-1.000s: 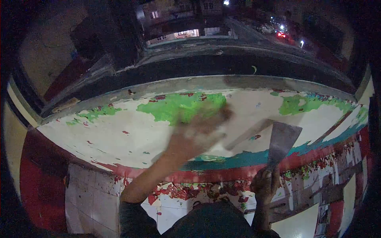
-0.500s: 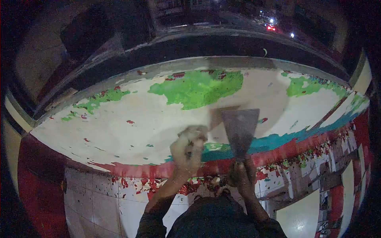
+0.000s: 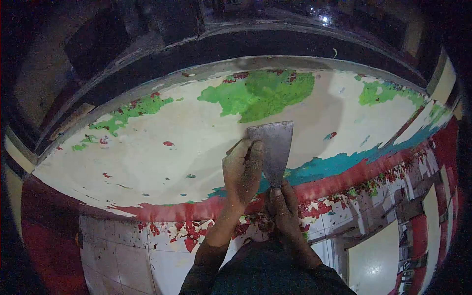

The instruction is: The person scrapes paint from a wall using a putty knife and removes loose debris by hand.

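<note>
Wrapped round the handle of a putty knife [image 3: 278, 152], my right hand [image 3: 284, 204] holds it with the wide grey metal blade pointing up and away. My left hand [image 3: 243, 169] is closed at the blade's left edge, the thumb lying over the metal and the curled fingers partly hidden beside or behind it. Beyond the blade is a wall [image 3: 162, 123] with patchy paint: cream, with bare green areas [image 3: 265, 96], a teal strip [image 3: 324, 164] and a red band [image 3: 172, 211] along its lower part.
Red, cream and green paint flakes [image 3: 189, 236] litter the white tiled floor [image 3: 118, 246] below the wall. A pale shiny panel [image 3: 371, 255] lies to the lower right. Dark ledge [image 3: 226, 46] and a night view with lights [image 3: 324, 19] are at the top.
The putty knife has shifted left and slightly up in my right hand. My left hand, blurred and apart from it before, is now at its blade. The view has shifted slightly.
</note>
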`<state>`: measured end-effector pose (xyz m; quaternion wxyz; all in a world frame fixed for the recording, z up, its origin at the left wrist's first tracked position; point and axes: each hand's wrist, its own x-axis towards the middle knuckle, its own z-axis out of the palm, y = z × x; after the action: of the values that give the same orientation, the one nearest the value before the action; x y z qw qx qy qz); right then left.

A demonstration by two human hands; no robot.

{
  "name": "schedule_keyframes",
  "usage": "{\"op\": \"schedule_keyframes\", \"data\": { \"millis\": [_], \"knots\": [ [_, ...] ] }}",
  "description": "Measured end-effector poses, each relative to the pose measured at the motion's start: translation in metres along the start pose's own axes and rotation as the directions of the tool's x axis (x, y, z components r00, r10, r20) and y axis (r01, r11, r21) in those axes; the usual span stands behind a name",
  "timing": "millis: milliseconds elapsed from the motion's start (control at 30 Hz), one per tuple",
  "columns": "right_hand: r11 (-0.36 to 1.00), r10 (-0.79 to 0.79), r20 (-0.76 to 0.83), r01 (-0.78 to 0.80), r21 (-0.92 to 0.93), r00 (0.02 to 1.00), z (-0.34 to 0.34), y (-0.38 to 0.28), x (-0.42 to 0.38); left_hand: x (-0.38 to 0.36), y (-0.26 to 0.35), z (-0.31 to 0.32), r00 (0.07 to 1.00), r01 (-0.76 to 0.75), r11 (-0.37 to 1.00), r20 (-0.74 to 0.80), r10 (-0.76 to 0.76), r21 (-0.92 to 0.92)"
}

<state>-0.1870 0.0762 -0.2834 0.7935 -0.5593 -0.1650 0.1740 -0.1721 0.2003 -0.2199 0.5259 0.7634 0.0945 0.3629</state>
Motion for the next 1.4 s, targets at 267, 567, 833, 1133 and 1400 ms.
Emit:
{"op": "schedule_keyframes", "data": {
  "millis": [267, 567, 833, 1133, 1400],
  "knots": [
    [0.998, -0.023, -0.033, 0.021, -0.06, 0.999, -0.001, 0.003, 0.004, 0.005, 0.008, -0.001, 0.99, -0.133, 0.985, -0.029, 0.137, 0.109],
    [0.987, -0.041, -0.048, 0.033, -0.157, 0.998, 0.0, 0.0, 0.011, 0.007, 0.0, 0.003, 0.994, -0.088, 0.989, -0.05, 0.095, 0.118],
    [0.981, -0.053, -0.069, 0.039, -0.192, 0.996, 0.007, -0.01, 0.011, 0.011, 0.016, 0.001, 0.99, -0.12, 0.971, -0.042, 0.131, 0.207],
    [0.997, -0.043, -0.032, 0.041, -0.072, 0.999, 0.006, -0.011, 0.01, 0.012, 0.023, 0.005, 0.995, 0.011, 0.999, -0.101, -0.016, -0.047],
    [0.988, 0.001, -0.036, -0.006, -0.153, 0.999, -0.002, -0.003, 0.0, -0.009, 0.002, 0.005, 0.998, 0.055, 0.996, 0.035, -0.057, 0.066]
  ]
}}
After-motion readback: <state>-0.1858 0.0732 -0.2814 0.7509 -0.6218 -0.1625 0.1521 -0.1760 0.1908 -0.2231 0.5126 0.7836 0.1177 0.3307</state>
